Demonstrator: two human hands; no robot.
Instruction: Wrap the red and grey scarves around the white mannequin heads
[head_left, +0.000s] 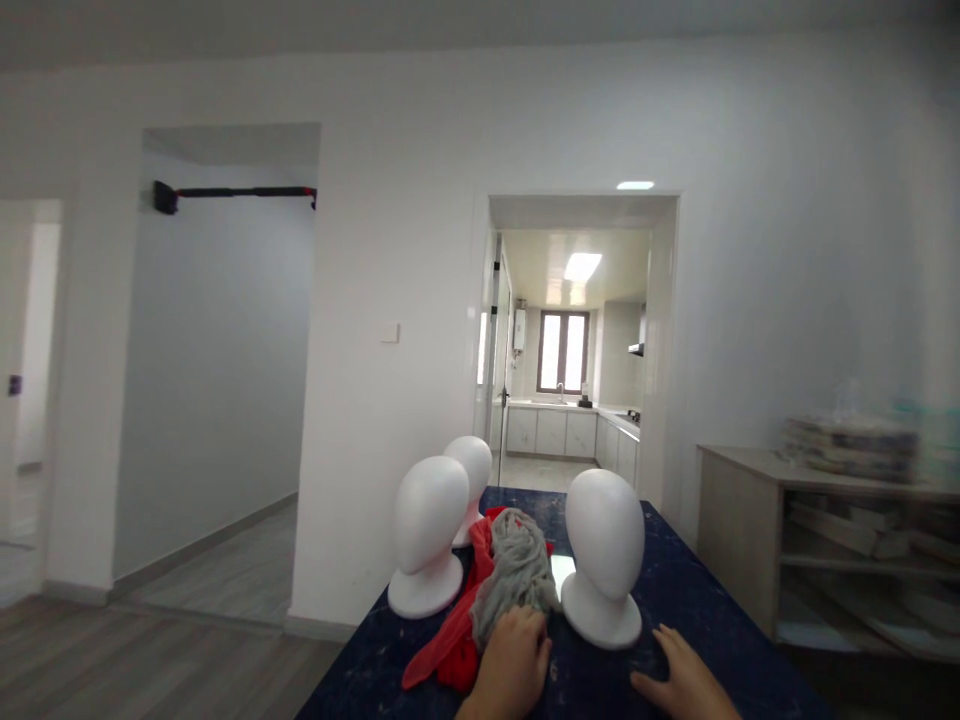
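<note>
Bottom centre, the left hand (516,645) curls at the grey cloth (517,560), grip impossible to tell, apparently at the gathering stage; it lies over red fabric (450,640) on the desk (679,575). Lower right, the right hand (684,675) is spread, unloaded. Lifting grey alone calls for a sure pinch.

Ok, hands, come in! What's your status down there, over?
Left hand at the gray cloth, grip unclear. Right hand open, nothing held. Gray cloth heaped over red cloth. White heads on both sides, one near the right hand.
</note>
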